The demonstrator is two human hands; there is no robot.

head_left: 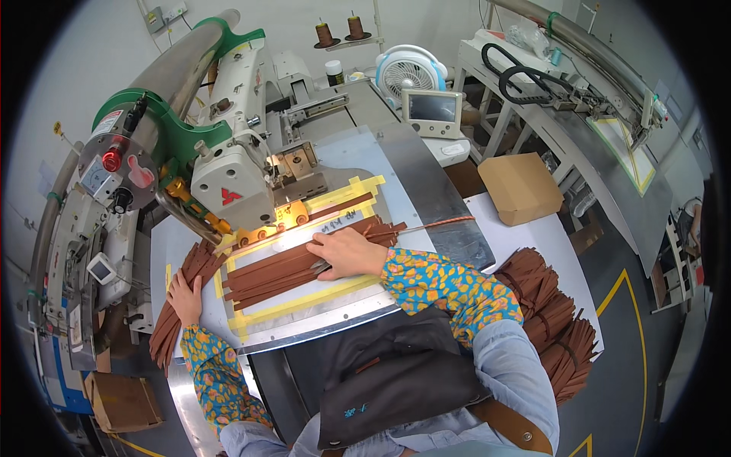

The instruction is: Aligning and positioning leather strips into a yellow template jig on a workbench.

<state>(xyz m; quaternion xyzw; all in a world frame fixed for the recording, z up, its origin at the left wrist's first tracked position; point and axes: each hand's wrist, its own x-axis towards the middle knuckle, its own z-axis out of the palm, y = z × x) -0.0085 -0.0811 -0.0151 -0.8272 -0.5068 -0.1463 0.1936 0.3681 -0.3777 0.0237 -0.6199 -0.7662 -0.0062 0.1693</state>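
My left hand (184,298) lies on a fanned bundle of brown strips (164,335) at the table's left edge, its fingers stretched over them and its thumb apart. My right hand (352,253) reaches over a flat stack of brown strips (263,276) in the middle, thumb and fingers spanning it. A small grey metal piece shows below its fingers, partly hidden. Under the stack is a plate framed with yellow tape (304,295). Just beyond stands the white sewing machine head (232,179), with an orange-knobbed clamp (278,217) lit at its foot.
Tied bundles of brown strips (544,320) lie at the right. Behind are a control screen (432,114), a fan (410,76) and thread spools (325,35). A cardboard box (521,188) stands back right, another carton (123,402) low left. A second machine table (579,145) stands far right.
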